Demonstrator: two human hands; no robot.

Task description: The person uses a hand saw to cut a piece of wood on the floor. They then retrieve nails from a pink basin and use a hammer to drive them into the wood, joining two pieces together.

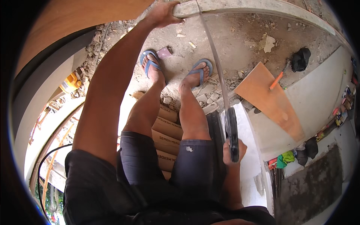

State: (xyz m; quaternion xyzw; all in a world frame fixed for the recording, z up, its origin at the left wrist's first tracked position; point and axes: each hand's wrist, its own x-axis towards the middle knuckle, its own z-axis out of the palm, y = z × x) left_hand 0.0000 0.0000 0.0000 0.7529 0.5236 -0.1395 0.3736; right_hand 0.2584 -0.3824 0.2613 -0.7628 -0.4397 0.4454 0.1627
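Observation:
My left hand (162, 15) is closed around the near-left end of a pale wooden beam (247, 6), which runs across the top of the view and curves off to the right. My right hand (234, 151) is wrapped around the black handle of a hand saw (215, 50). The blade stretches away from me, and its far end lies against the beam just right of my left hand. Whether the teeth have cut into the wood is too fine to make out.
An orange-brown board (268, 101) lies at right with an orange-handled tool (276, 80) on it; a black bundle (300, 59) is beyond. Brown printed packages (165, 129) are stacked between my legs. Rubble covers the dirt floor around my sandalled feet. A yellow container (70, 83) stands left.

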